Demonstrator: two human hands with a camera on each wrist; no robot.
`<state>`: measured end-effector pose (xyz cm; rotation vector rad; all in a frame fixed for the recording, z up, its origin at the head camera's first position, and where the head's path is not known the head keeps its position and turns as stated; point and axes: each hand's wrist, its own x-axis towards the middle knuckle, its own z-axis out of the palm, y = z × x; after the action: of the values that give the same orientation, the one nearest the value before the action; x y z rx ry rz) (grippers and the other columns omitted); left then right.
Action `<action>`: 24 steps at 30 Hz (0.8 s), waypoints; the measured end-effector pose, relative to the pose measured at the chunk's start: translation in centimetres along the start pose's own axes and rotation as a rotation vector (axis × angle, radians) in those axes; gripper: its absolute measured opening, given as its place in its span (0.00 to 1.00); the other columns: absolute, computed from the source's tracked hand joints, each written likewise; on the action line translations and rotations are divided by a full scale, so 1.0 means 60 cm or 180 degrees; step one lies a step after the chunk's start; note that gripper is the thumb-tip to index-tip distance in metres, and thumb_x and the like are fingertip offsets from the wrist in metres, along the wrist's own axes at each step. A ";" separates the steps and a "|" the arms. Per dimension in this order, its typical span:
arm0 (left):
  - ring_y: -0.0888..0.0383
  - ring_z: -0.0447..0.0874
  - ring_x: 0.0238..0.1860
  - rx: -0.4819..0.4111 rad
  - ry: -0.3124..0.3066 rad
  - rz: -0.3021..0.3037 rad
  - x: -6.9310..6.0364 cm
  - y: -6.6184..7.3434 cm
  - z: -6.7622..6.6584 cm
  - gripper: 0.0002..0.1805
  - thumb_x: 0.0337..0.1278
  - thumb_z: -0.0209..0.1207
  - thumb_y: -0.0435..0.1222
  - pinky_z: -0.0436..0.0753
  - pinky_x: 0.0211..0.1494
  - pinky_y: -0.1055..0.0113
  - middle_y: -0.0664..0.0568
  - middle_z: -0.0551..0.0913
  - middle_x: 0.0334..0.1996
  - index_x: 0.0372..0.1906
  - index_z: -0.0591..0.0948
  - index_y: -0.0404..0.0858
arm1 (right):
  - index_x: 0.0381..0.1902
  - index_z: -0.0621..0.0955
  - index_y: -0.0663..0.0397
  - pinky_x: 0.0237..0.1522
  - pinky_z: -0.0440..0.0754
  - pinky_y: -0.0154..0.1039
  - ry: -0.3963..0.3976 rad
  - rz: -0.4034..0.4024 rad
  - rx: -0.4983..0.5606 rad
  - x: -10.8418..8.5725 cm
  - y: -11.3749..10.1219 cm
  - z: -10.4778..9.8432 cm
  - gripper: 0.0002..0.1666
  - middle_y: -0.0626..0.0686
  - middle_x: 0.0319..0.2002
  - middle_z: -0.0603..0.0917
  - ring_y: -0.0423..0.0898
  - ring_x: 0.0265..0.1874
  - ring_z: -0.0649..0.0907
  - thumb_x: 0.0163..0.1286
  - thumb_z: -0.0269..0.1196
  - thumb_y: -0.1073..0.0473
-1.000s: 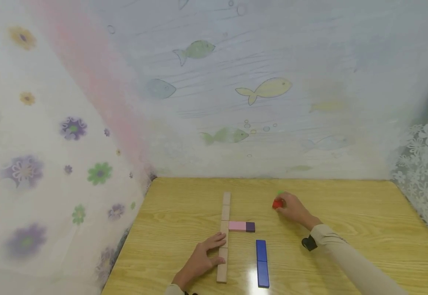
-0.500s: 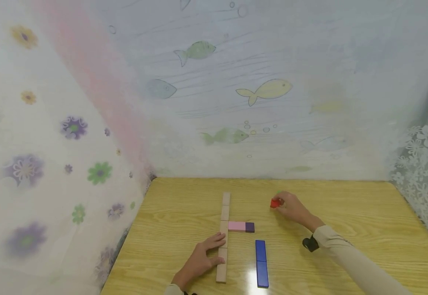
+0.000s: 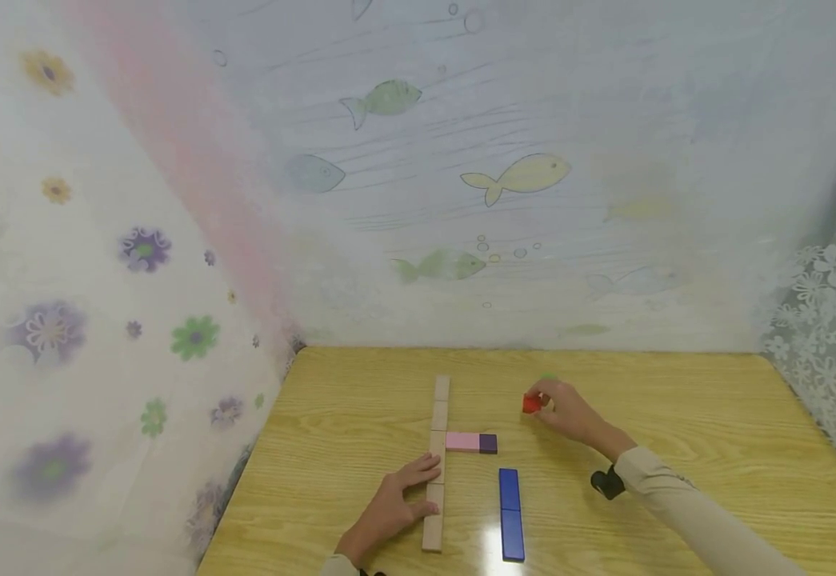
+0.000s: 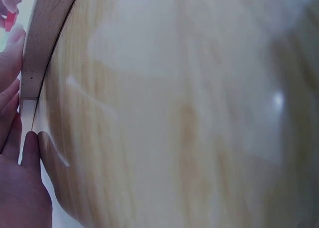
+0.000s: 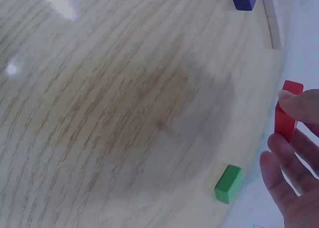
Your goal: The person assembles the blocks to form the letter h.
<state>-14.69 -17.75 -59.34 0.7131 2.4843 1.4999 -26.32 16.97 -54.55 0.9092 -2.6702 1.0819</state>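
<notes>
A red block is pinched between the thumb and fingers of my right hand, raised over the table right of the wooden row. Plain wooden blocks lie end to end in a straight line. My left hand rests against their near part, its extended fingers and thumb touching the wood; the left wrist view shows fingers along one block's side. From the row's right side a pink block sticks out, with a dark purple block at its end.
Two blue blocks lie end to end near the front. A small green block is on the table close to my right hand, partly hidden in the head view. Painted walls stand behind and left of the wooden table.
My right hand has shifted a little to the left with the red block, and more of the green block shows behind it. The left hand has stayed in place.
</notes>
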 end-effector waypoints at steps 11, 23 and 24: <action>0.48 0.60 0.69 0.0048 -0.0012 0.0008 0.000 -0.004 0.002 0.32 0.51 0.67 0.42 0.61 0.70 0.56 0.50 0.69 0.65 0.61 0.74 0.34 | 0.41 0.80 0.64 0.31 0.80 0.35 -0.0216 0.0051 0.0032 -0.012 -0.013 0.004 0.16 0.55 0.39 0.82 0.47 0.33 0.79 0.53 0.66 0.74; 0.47 0.60 0.69 0.0055 0.0037 -0.0062 0.000 0.001 0.001 0.31 0.49 0.68 0.39 0.58 0.70 0.51 0.50 0.70 0.65 0.60 0.75 0.35 | 0.39 0.81 0.63 0.29 0.79 0.33 -0.0243 -0.0057 0.0156 -0.017 -0.029 0.015 0.16 0.55 0.38 0.81 0.47 0.32 0.79 0.50 0.68 0.75; 0.46 0.60 0.69 0.0055 0.0039 -0.0061 0.000 0.005 0.001 0.31 0.49 0.68 0.38 0.58 0.70 0.50 0.48 0.70 0.65 0.60 0.75 0.34 | 0.39 0.81 0.63 0.30 0.79 0.33 -0.0259 -0.0045 0.0156 -0.018 -0.030 0.016 0.16 0.55 0.38 0.81 0.47 0.32 0.79 0.51 0.68 0.74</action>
<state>-14.59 -17.60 -59.10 0.6829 2.5086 1.4825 -24.33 15.83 -54.54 1.0003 -2.7083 1.1357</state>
